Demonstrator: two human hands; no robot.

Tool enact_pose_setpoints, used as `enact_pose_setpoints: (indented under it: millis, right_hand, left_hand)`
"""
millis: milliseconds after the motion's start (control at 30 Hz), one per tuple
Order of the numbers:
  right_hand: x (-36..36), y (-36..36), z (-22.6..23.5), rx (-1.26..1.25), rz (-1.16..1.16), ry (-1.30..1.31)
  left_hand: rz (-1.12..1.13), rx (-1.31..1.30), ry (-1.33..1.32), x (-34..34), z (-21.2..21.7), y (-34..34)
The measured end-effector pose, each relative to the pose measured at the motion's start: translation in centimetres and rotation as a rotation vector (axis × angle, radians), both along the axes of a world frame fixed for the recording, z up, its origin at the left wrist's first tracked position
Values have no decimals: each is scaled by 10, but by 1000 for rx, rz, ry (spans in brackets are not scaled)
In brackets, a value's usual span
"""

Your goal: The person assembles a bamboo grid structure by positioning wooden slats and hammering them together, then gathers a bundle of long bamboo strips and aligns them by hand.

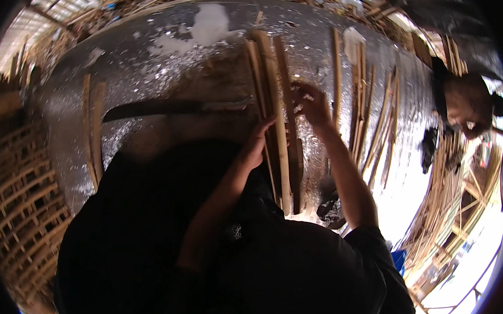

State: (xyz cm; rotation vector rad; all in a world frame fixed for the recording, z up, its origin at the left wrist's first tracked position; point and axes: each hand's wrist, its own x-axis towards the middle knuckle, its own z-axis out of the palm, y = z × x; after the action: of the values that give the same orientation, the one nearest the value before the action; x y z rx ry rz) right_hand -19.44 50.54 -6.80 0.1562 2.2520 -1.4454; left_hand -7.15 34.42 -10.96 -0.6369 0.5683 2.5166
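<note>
Here the person's left hand [258, 143] and right hand [312, 103] both work on a bundle of bamboo slats [276, 124] that stands slanted against a large wall of shiny, silvery sheet [170, 77]. The left hand lies low on the bundle, its grip wrapped on the edge of one pale slat about halfway up. The right hand is higher and to the right, fingers curled together on the top part of a darker slat in the same bundle; something small and whitish shows at the fingertips, too blurred to tell what it is. The bundle runs from near the top of the sheet down toward the person's dark sleeves, its lower end close to a dark lump [331, 211] at the foot of the sheet.

To the right of the hands a second group of thin bamboo strips [363, 118] leans on the same sheet, apart from the held bundle. Well to the left two more slats [92, 130] stand alone against it. A woven bamboo lattice [18, 200] fills the left edge, and loose bamboo lengths [451, 192] are stacked at the right. Another person [468, 101] is at the far right, away from the hands
</note>
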Motion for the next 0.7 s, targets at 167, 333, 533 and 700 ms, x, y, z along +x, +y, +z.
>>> enact_pose_setpoints:
  millis: [167, 333, 533, 700]
  right_hand:
    - [33, -44, 2, 379, 27, 239]
    - [21, -30, -5, -151, -126, -178]
    - [-50, -41, 18, -88, -89, 69]
    - [-87, -63, 29, 76, -36, 276]
  left_hand:
    - [5, -227, 0, 8, -8, 3]
    - [-54, -244, -2, -10, 16, -1]
    - [-85, -343, 73, -87, 59, -14]
    - [5, -404, 156, -130, 61, -32]
